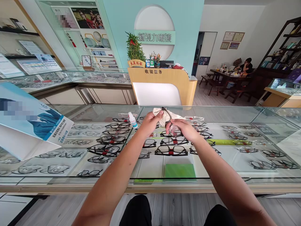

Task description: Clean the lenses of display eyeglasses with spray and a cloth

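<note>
In the head view, a pair of dark-framed eyeglasses with clear lenses (pixel 175 131) is held in the air, just to the right of a small white plastic spray bottle with a blue label (pixel 133 120). One end of the frame is pinched by the left hand (pixel 151 121) together with a soft cream cloth (pixel 174 117); the lens side is gripped by the right hand (pixel 184 128). Both hands are thus closed on the eyeglasses, though how the fingertips sit behind the cloth cannot be told.

The chief risk is judged to be a slip: should the pinch be loosened while the cloth is pulled, the eyeglasses could be dropped onto the long glass-topped display counter (pixel 235 113) on which the bottle stands. The frame could be bent if its two ends were twisted against each other. A lens could be scratched if grit were caught in the cloth, or smeared if it were touched by bare fingers. The bottle could be toppled by a leftward swing of the left forearm, by which it is closely flanked in the view.
</note>
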`<action>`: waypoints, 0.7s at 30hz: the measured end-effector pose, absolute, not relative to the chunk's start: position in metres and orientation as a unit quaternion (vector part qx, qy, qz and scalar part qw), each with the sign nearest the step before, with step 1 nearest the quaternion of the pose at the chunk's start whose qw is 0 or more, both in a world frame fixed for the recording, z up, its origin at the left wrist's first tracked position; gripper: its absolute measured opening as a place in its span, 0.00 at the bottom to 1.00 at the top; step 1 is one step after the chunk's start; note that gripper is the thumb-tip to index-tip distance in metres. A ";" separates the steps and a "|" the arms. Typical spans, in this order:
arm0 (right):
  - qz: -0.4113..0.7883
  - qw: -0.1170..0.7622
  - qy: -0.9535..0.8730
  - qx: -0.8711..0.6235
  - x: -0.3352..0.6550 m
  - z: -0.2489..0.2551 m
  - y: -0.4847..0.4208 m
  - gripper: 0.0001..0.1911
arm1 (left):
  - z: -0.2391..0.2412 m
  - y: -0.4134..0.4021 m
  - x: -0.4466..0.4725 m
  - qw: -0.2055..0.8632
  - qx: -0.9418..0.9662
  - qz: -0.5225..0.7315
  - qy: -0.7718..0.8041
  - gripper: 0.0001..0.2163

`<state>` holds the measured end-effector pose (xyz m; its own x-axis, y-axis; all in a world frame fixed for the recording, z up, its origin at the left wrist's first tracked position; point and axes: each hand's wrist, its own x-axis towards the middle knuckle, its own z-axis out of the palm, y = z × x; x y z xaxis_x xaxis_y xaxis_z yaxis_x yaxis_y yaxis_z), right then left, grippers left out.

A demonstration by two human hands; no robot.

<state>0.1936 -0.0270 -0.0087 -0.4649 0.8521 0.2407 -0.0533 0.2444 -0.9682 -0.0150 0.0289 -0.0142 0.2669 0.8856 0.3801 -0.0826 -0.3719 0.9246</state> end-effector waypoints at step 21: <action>0.521 0.437 -0.675 -0.286 0.183 -0.013 -0.030 0.32 | -0.015 0.017 -0.001 0.376 0.611 0.598 0.356 0.34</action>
